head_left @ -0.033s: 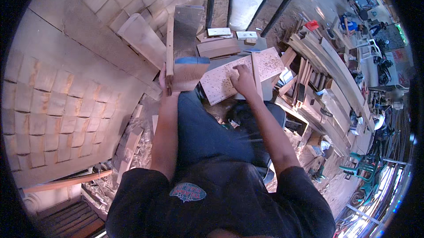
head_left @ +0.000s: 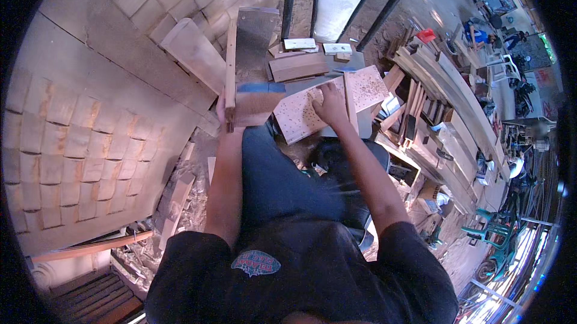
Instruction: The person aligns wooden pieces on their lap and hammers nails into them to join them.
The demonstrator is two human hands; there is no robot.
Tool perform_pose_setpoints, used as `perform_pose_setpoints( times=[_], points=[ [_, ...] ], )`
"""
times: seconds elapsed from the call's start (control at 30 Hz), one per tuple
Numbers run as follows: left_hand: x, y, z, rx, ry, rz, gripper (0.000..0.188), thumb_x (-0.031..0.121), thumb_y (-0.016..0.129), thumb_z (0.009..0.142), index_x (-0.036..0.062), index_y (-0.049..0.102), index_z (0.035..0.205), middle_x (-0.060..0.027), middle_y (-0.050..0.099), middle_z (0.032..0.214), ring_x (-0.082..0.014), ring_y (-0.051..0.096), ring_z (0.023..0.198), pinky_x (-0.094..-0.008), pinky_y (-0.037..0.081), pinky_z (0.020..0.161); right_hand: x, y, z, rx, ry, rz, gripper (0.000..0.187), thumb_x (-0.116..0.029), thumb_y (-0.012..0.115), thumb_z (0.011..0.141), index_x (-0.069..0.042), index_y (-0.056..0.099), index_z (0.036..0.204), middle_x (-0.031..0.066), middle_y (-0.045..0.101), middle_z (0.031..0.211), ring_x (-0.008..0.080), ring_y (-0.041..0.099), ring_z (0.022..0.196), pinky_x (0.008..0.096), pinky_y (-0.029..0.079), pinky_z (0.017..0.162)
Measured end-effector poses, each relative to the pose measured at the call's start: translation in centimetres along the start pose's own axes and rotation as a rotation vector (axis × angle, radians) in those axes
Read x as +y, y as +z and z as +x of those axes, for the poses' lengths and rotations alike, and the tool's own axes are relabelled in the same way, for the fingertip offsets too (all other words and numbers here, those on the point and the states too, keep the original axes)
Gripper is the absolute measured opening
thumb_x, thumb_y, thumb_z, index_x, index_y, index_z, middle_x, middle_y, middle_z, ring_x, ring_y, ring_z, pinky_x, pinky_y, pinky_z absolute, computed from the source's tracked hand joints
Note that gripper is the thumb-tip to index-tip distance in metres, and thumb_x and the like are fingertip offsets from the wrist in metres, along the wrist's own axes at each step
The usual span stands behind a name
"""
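Note:
My left hand (head_left: 222,106) is closed around the lower end of a wooden frame (head_left: 231,63) made of joined boards. Its palm and most fingers are hidden behind the wood. One board of this piece juts right over my thigh, and a dark flat panel (head_left: 255,42) rises behind it. To the right lies a pale board (head_left: 294,121) scattered with small brown bits, too small to name. My right hand (head_left: 328,106) rests on that board, its fingers bent down and drawn together among the bits. A narrow wooden strip (head_left: 350,102) crosses the board just right of this hand.
Several short wood blocks (head_left: 299,67) lie beyond the pale board. Stacked timber (head_left: 448,96) fills the right side. A large panel with a woven-look block pattern (head_left: 78,156) leans at left. Beyond stands a white-and-black chair back (head_left: 342,0) between dark metal legs.
The right hand's fingers have drawn in from a spread, pointing pose to a bent one on the board. My left hand keeps its hold on the wooden frame.

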State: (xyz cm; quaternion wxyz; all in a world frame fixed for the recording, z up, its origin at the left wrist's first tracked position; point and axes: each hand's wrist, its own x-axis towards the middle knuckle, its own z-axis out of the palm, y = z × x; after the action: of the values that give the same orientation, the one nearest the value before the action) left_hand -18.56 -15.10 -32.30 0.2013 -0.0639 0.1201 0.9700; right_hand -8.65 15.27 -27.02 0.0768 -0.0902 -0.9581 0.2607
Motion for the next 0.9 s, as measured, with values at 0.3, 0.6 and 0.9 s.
perform_pose_setpoints(
  times=[0.3,0.6,0.9],
  points=[
    [2.1,0.6,0.8,-0.800,-0.370,-0.693,0.031,0.019,0.049,0.107,-0.0008,0.040,0.130,-0.0180,0.060,0.094,-0.0270,0.066,0.076,-0.0341,0.055,0.052,5.3,4.7,14.6,-0.175,-0.340,-0.445,0.070,-0.026,0.077,0.081,-0.012,0.048,0.143,0.0183,0.049,0.145,0.0381,0.051,0.133,0.0618,0.037,0.112],
    [3.9,1.6,-1.3,-0.523,-0.197,-0.347,0.031,0.028,0.048,0.106,0.0031,0.052,0.124,-0.0119,0.059,0.081,-0.0232,0.067,0.074,-0.0316,0.053,0.050,1.2,0.8,19.2,-0.415,-0.428,-0.648,0.076,-0.036,0.085,0.069,-0.009,0.053,0.132,0.0179,0.058,0.132,0.0371,0.055,0.128,0.0620,0.036,0.112],
    [3.4,1.7,-0.9,0.155,-0.117,0.262,0.043,0.040,0.056,0.102,0.0021,0.062,0.122,-0.0133,0.070,0.102,-0.0248,0.070,0.090,-0.0401,0.057,0.076,2.6,-4.3,10.5,-0.111,0.218,0.648,0.063,-0.044,0.072,0.091,0.004,0.060,0.130,0.0077,0.068,0.097,0.0194,0.062,0.090,0.0331,0.050,0.086]
  ],
)
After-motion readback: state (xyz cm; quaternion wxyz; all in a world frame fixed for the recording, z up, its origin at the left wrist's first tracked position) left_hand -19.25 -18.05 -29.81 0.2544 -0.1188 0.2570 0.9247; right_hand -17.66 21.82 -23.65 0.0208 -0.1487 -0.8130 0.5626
